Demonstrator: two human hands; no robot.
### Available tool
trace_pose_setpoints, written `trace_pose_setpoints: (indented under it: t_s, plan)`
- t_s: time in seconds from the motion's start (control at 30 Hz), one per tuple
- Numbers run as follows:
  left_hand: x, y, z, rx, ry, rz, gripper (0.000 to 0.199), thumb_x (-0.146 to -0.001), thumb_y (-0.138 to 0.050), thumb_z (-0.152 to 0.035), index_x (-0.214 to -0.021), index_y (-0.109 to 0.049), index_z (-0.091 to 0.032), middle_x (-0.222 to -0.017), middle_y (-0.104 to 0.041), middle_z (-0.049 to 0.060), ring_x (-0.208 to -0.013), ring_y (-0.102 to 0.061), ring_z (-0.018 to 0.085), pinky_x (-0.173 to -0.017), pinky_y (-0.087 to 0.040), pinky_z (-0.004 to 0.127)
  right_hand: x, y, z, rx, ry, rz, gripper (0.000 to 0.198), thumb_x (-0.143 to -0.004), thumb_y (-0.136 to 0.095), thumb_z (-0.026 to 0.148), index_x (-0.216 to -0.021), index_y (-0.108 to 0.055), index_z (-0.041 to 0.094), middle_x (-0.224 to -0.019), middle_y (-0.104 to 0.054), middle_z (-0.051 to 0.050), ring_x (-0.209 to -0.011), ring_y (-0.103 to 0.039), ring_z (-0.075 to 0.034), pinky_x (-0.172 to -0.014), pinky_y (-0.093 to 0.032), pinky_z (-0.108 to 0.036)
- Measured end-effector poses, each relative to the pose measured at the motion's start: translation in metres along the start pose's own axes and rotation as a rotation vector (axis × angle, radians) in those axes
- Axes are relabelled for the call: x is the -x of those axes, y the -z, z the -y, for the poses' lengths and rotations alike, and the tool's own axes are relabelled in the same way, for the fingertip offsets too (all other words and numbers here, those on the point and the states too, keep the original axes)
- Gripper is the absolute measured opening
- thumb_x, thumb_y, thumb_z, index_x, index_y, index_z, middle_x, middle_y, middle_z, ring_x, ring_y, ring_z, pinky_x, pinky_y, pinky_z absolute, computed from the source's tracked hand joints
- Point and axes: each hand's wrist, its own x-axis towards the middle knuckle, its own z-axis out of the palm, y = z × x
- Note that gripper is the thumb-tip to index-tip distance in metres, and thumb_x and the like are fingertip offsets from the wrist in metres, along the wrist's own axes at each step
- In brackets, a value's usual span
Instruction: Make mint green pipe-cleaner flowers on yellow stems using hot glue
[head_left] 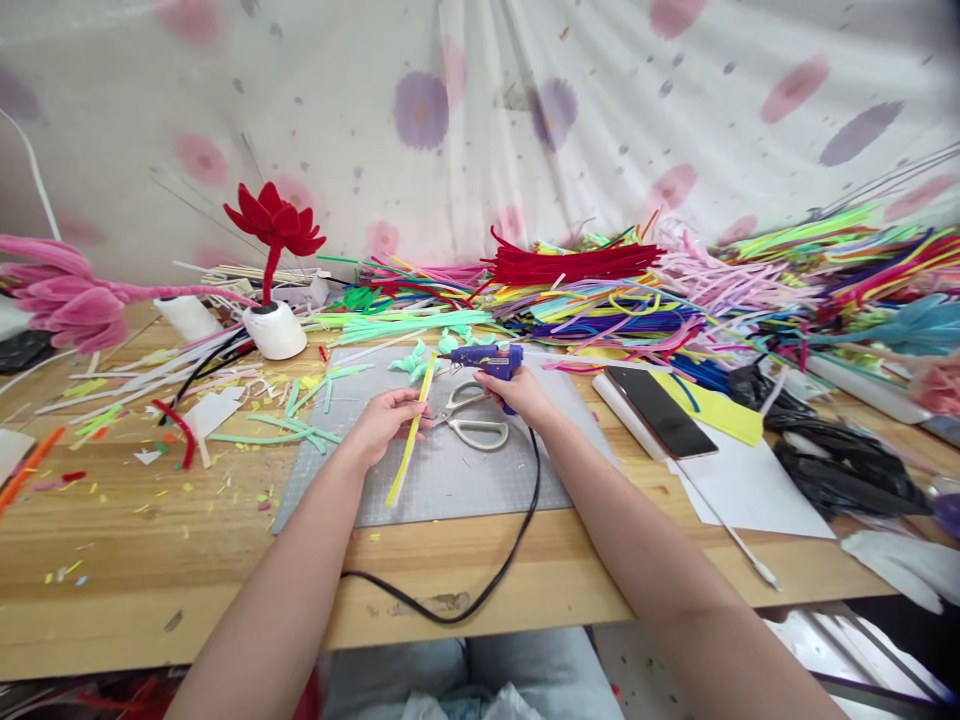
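My left hand (390, 418) pinches a yellow pipe cleaner (403, 464) with a pale strip along it, held at a slant above the grey cutting mat (457, 495). In my right hand (517, 388) is a blue hot glue gun (484, 357). Its nozzle points left, close to the upper end of the yellow pipe cleaner. Between my hands lies a pair of scissors (480, 432) with pale handles; its blades are partly hidden by my left fingers. Mint-green twisted pieces (409, 362) sit on the mat just behind.
A red pipe-cleaner flower (274, 222) stands in a white pot (274, 332) at left, beside a pink flower (67, 290). Bundles of coloured pipe cleaners (600, 300) line the back. A phone (660, 410) lies at right. The glue gun's black cord (517, 560) loops along the front edge.
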Motion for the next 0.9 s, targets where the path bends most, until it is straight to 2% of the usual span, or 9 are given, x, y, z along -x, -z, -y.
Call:
trace_pose_setpoints:
  t_s: [0.5,0.73,0.9]
  plan:
    - [-0.001,0.001,0.001,0.027,0.021,0.024,0.024,-0.063,-0.07,-0.017,-0.083,-0.059,-0.014,-0.075,-0.067,0.005,-0.058,-0.062,0.013,-0.048,-0.05,0.022,-0.007,-0.002,-0.01,-0.056,0.024,-0.035,0.035,-0.059,-0.072,0.045,-0.052,-0.048,0.02,-0.042,-0.048,0.004,-0.034,-0.041,-0.007,-0.033,-0.031,-0.021]
    - [-0.002,0.001,0.002,0.015,0.008,0.023,0.021,-0.064,-0.069,-0.018,-0.082,-0.059,-0.014,-0.074,-0.066,0.004,-0.059,-0.062,0.012,-0.047,-0.05,0.021,-0.006,-0.001,-0.012,0.015,0.017,-0.007,0.036,-0.06,-0.07,0.048,-0.052,-0.047,0.021,-0.041,-0.046,0.003,-0.036,-0.042,-0.009,-0.034,-0.032,-0.023]
    - [-0.003,0.002,0.003,0.012,0.005,0.033,0.025,-0.061,-0.072,-0.02,-0.082,-0.059,-0.014,-0.075,-0.066,0.004,-0.06,-0.063,0.013,-0.047,-0.05,0.02,-0.01,-0.001,-0.015,-0.02,-0.02,-0.053,0.033,-0.059,-0.07,0.045,-0.056,-0.049,0.02,-0.042,-0.048,0.004,-0.035,-0.042,-0.009,-0.034,-0.033,-0.023]
